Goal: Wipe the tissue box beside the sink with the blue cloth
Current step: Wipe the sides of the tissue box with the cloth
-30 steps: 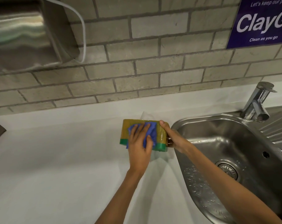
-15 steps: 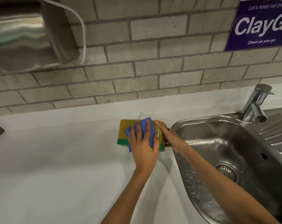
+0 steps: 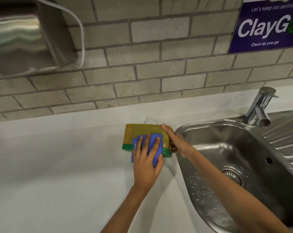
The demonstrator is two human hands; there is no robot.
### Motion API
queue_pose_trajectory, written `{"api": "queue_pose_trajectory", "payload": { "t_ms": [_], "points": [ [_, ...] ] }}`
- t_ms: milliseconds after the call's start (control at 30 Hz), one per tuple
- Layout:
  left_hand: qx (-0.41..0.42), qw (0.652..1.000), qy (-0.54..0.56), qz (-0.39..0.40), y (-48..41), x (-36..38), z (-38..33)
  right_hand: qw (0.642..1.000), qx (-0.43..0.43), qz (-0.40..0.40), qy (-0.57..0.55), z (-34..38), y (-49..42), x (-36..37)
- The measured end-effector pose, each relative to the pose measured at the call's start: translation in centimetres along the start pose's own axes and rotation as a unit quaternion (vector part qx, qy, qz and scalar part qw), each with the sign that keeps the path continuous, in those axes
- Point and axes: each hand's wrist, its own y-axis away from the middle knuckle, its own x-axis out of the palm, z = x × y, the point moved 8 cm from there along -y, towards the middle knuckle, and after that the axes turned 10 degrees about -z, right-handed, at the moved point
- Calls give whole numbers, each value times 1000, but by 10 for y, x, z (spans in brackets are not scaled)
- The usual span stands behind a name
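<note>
at centre frame, a yellow tissue box with a green base band [image 3: 143, 132] is steadied on the white countertop [image 3: 58, 165] by the right hand [image 3: 177, 142], clasped on its end. a crumpled blue cloth [image 3: 152, 145] is pressed flat by the left hand [image 3: 146, 163]. if pushed hard, the box could be tipped into the steel sink [image 3: 239, 148] just beside it.

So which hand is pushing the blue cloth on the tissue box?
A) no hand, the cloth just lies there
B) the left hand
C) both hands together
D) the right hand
B: the left hand lies flat on the blue cloth against the tissue box, while the right hand only grips the box's end nearest the sink.
</note>
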Motion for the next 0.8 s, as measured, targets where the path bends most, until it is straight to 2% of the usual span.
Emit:
{"api": "queue_pose_trajectory", "payload": {
  "t_ms": [167, 300, 467, 533, 700, 800],
  "points": [
    [120, 992, -29, 6, -1, -2, -11, 1000, -8, 6, 27, 1, -2, 3],
    [246, 966, -63, 41, 3, 3, -24, 999, -5, 11, 36, 3, -1, -2],
    [298, 951, -74, 40, 12, -4, -14, 1000, 3, 1, 29, -3, -2, -5],
    [279, 957, -70, 36, 14, -10, -5, 1000, 7, 0, 19, -4, 0, -5],
    [56, 998, 4, 18, 1, -27, 40, 1000, 7, 6, 7, 1, 4, -2],
    [-2, 999, 26, 38, 0, -21, 28, 1000, 3, 2, 5, 3, 4, 2]
  ]
}}
